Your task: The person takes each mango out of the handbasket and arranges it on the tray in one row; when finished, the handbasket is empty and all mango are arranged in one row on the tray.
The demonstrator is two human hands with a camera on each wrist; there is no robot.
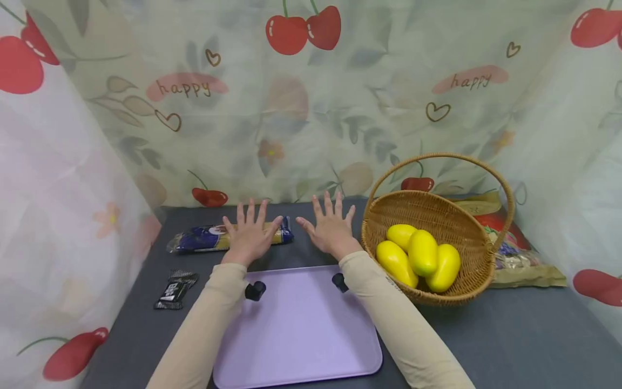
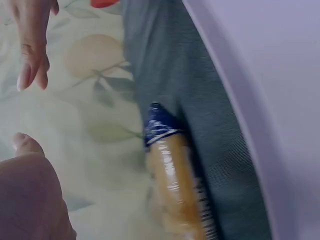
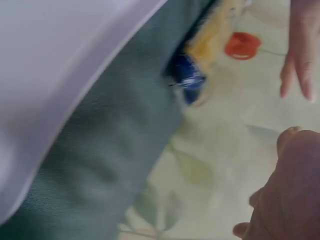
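Both hands hover with fingers spread past the far edge of a pale purple tray (image 1: 296, 329), and neither holds anything. My left hand (image 1: 249, 237) overlaps a long blue packet (image 1: 201, 238) with a yellowish see-through part, which looks like dried pasta. In the left wrist view the packet's blue end (image 2: 162, 125) lies beside the tray's rim (image 2: 245, 105). My right hand (image 1: 332, 230) is between that packet and a wicker basket (image 1: 427, 208). The right wrist view has part of the right hand (image 3: 287, 195) at its lower right.
Several yellow mangoes (image 1: 423, 253) sit in the basket, whose tall handle (image 1: 439, 155) arches up. A brown and red bag (image 1: 522, 254) lies behind it at the right. On the left is a small black wrapped packet (image 1: 176, 290). A printed curtain (image 1: 311, 135) encloses the grey table.
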